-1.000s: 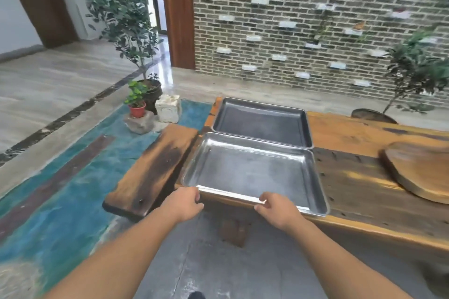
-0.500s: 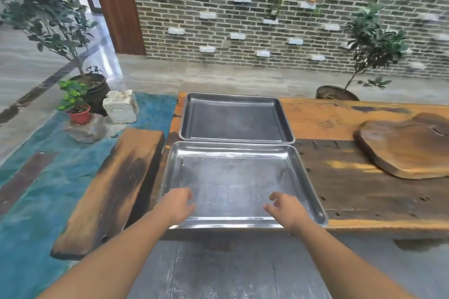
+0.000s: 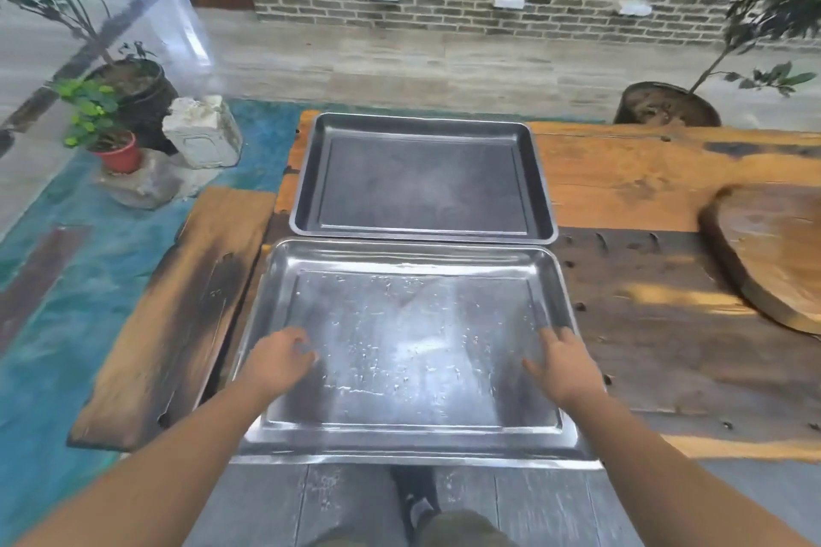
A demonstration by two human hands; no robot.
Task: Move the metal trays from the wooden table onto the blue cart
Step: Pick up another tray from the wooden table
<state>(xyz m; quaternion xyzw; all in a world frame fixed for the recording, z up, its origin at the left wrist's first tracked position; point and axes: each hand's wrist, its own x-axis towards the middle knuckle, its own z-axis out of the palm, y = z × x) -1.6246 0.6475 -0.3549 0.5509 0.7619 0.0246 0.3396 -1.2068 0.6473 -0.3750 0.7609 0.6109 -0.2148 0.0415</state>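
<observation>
Two metal trays lie on the wooden table (image 3: 657, 173). The near tray (image 3: 408, 338) is shiny and its front rim hangs slightly over the table's front edge. Behind it lies the darker far tray (image 3: 422, 182), rim to rim with the near one. My left hand (image 3: 280, 362) hovers over the near tray's left side with fingers loosely spread. Over the tray's right side, near the right rim, my right hand (image 3: 562, 362) has its fingers extended. Neither hand grips anything. No blue cart is in view.
A wooden bench (image 3: 177, 306) runs along the table's left end. A round wooden slab (image 3: 773, 253) lies on the table at the right. Potted plants (image 3: 115, 138) and a stone block (image 3: 202, 131) stand at the left; another pot (image 3: 666, 107) stands behind the table.
My hands left the near tray's front rim and moved forward and apart over its sides. The view shifted closer and tilted further down over the trays.
</observation>
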